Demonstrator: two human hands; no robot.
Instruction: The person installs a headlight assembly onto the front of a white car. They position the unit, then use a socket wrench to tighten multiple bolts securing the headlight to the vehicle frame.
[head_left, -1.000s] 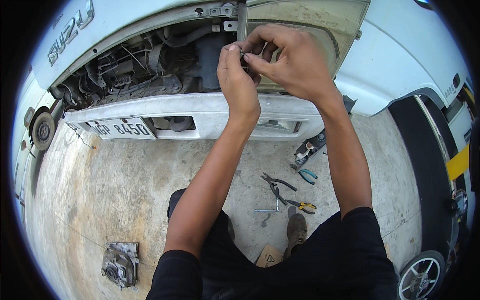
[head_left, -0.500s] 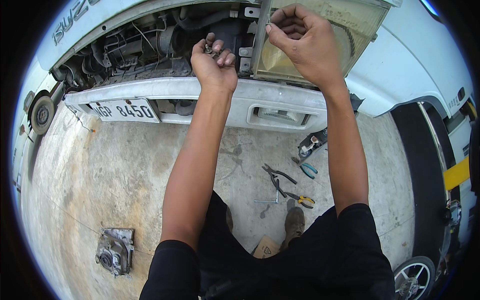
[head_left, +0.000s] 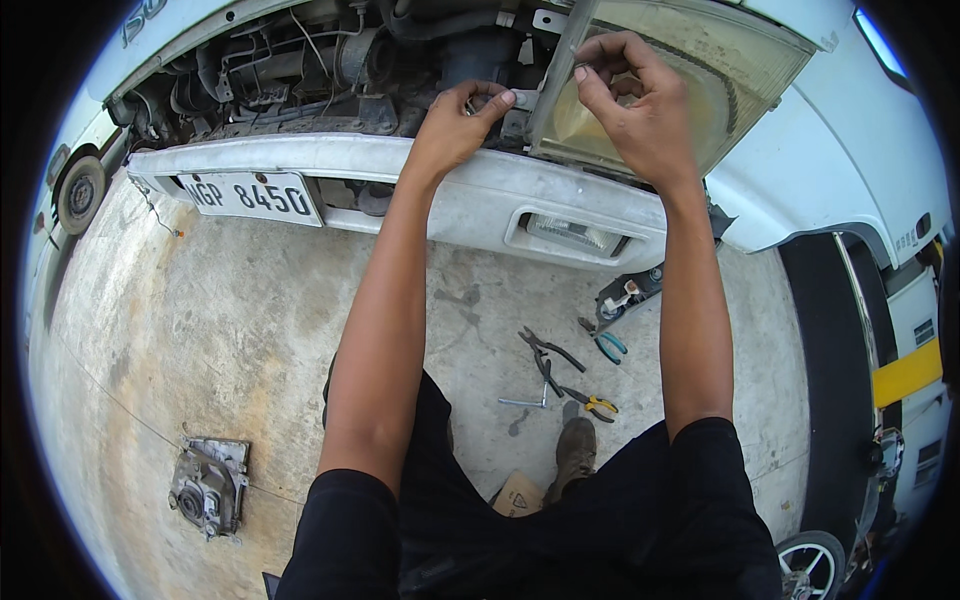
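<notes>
My left hand (head_left: pixel 452 128) is at the gap beside the headlight, over the bumper's top edge. Its fingers are curled round small metal hardware, which shows only in part, and the thumb points toward the headlight. In front of the large yellowed headlight (head_left: pixel 735 62), near its left edge, is my right hand (head_left: pixel 645 115). Thumb and forefinger are pinched together there, on something too small to make out. The headlight sits in the front corner of a white truck, above the white bumper (head_left: pixel 480 200).
Pliers with black handles (head_left: pixel 552 346), teal-handled pliers (head_left: pixel 607 343), yellow-handled pliers (head_left: pixel 597 403) and an L-shaped wrench (head_left: pixel 525 402) lie on the concrete between bumper and boots. A removed lamp unit (head_left: pixel 210 488) rests at lower left. Engine parts (head_left: pixel 350 62) show behind the bumper.
My left hand has turned from palm up, with small metal parts showing, to fingers curled over, and has come nearer the headlight's edge. My right hand keeps its pinch by the headlight.
</notes>
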